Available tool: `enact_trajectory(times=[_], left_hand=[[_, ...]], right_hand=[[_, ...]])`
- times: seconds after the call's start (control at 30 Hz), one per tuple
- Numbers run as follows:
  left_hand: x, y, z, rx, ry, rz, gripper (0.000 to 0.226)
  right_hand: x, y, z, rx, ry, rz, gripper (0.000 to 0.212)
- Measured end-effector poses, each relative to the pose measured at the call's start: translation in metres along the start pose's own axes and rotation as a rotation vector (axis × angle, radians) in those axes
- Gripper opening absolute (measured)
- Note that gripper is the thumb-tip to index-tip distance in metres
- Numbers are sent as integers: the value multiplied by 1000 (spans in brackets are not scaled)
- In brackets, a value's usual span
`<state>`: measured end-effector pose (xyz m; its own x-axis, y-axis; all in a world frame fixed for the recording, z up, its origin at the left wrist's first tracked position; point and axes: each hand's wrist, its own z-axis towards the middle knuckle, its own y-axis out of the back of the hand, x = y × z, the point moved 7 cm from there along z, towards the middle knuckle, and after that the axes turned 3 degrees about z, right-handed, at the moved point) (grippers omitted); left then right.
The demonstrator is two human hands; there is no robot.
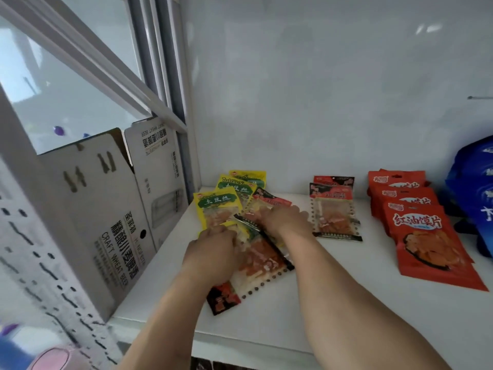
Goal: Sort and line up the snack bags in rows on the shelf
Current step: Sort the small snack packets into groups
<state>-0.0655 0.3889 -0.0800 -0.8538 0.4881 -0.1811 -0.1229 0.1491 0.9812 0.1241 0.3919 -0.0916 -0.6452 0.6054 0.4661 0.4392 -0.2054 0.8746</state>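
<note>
On the white shelf (306,303), yellow-green snack bags (221,204) overlap in a row at the back left. My left hand (213,252) presses on a clear red-and-black bag (264,263) lying askew in front of them. My right hand (285,220) rests on the pile just behind, fingers bent over a bag's dark edge. Two clear red-topped bags (333,209) lie in a short row in the middle. Orange-red bags (424,236) form a row on the right.
A white cardboard box (106,217) stands against the shelf's left edge, below a window frame (106,62). Blue packages (477,188) sit at the far right. The white back wall (320,102) closes the shelf behind.
</note>
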Motion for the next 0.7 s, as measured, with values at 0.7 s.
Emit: enact_trajectory(times=[0.7], left_hand=[[56,7,-31,-70,173,5,74]], right_hand=[[27,-9,-32,-42,-94,1,84]])
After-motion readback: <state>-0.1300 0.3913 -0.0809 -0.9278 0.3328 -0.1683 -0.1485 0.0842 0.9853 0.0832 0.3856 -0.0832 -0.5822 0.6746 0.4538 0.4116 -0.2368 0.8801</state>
